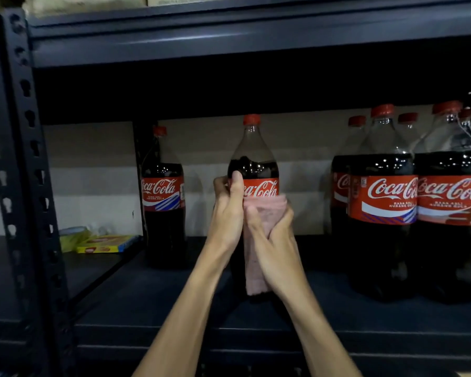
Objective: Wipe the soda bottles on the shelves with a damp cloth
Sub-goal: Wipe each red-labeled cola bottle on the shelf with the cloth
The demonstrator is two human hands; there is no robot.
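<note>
- Straight ahead on the shelf point(147, 295): centre bottle point(252, 159), upright, long axis vertical, cap on top.
- Grips its left side at label height with the left hand point(226, 213), fingers curled round, thumb pointing up.
- Presses the pink cloth point(253, 268) against its front, over the label's lower edge, with the right hand point(276, 240), fingers closed on the cloth.
- Both hands equally near; probably calls for strokes up and down that axis.
- More bottles point(382, 197) just right.

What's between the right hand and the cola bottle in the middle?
A pink cloth: the right hand holds it against the middle bottle, which the left hand grips. The head view shows it.
</note>
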